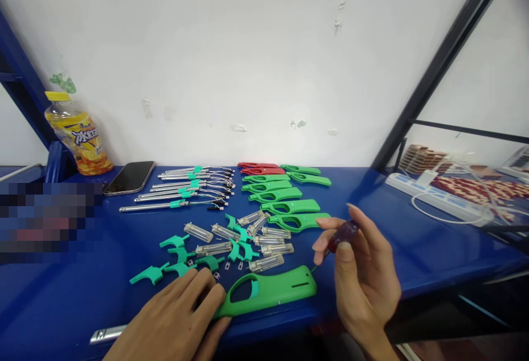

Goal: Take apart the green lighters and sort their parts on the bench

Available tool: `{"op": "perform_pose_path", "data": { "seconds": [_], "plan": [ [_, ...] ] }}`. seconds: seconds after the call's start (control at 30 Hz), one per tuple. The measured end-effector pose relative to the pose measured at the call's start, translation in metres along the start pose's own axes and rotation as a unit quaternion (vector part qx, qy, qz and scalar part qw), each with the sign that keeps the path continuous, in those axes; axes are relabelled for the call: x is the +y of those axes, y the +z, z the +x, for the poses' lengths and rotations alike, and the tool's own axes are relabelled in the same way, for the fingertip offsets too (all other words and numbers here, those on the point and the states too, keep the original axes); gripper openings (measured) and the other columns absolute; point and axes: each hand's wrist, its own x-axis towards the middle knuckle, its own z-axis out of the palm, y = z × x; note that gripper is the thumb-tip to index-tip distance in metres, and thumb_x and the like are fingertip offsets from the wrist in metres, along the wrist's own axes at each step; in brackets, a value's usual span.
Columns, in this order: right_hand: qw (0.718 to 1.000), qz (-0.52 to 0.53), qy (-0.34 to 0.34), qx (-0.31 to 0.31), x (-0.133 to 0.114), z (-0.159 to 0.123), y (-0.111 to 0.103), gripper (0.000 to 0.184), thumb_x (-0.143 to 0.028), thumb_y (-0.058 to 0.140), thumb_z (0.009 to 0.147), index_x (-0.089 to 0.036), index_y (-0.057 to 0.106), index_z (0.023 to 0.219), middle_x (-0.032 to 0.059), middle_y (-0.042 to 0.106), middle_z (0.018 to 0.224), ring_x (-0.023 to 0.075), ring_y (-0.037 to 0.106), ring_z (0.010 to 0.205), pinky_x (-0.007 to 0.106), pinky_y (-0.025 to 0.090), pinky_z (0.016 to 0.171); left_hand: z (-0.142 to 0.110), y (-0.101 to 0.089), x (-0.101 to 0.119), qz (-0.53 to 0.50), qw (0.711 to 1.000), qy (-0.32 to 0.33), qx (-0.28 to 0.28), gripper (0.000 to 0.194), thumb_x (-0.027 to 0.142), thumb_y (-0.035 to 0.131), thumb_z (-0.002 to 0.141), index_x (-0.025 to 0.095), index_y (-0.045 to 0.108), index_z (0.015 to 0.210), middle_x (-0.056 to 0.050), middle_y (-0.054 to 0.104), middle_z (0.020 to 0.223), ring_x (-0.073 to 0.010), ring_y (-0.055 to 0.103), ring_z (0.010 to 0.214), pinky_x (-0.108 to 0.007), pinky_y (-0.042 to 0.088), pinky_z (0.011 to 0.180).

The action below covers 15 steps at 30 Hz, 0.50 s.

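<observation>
My left hand (177, 317) is closed around the neck of a green long-nosed lighter (281, 290), which lies along the table's front edge. Its silver metal tube (108, 334) sticks out to the left of the hand, and a teal trigger (255, 288) shows in the finger loop. In the fingertips of my right hand (367, 278) is a small screwdriver (345, 234) with a dark translucent red-purple handle. Its thin shaft points down-left to the butt end of the lighter; whether the tip touches is unclear. Loose teal triggers (151, 274) and clear fuel tanks (266, 263) lie just beyond.
Green lighter shells (295, 221) and red shells (262, 171) are lined up at the back. Left of them lie metal tubes with wires (155, 206), a phone (130, 177) and a drink bottle (78, 135). A white power strip (438, 198) sits at right.
</observation>
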Motion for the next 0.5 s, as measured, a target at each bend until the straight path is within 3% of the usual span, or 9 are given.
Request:
{"op": "perform_pose_path", "data": {
  "seconds": [0.27,0.4,0.5],
  "plan": [
    [0.999,0.032,0.011,0.036,-0.001,0.001,0.0,0.044,-0.017,0.059,0.114,-0.039,0.068,0.151,0.0033,0.076,0.113,0.013,0.071,0.075,0.027,0.062,0.058,0.001,0.0,-0.001,0.012,1.0,0.006,-0.002,0.039,0.031,0.027,0.123,0.027,0.065,0.114,0.0,0.082,0.103,-0.0217,0.08,0.092,-0.032,0.059,0.085],
    [0.984,0.059,0.154,0.074,0.0,0.007,-0.003,0.035,-0.031,0.064,0.114,-0.041,0.069,0.147,0.0003,0.068,0.108,0.0069,0.061,0.061,0.019,0.051,0.05,0.002,-0.002,-0.003,0.028,0.999,-0.002,0.03,0.04,0.039,0.03,0.126,0.026,0.066,0.114,0.003,0.085,0.103,-0.0175,0.083,0.09,-0.031,0.056,0.085],
    [0.953,0.098,0.279,0.07,0.002,0.014,-0.005,0.037,-0.042,0.076,0.106,-0.035,0.071,0.143,-0.0061,0.05,0.081,0.0051,0.037,0.054,0.014,0.031,0.043,-0.001,-0.006,-0.007,0.023,0.998,-0.017,0.047,0.038,0.041,0.034,0.126,0.025,0.067,0.116,0.004,0.084,0.096,-0.0159,0.081,0.081,-0.032,0.054,0.083]
  ]
}}
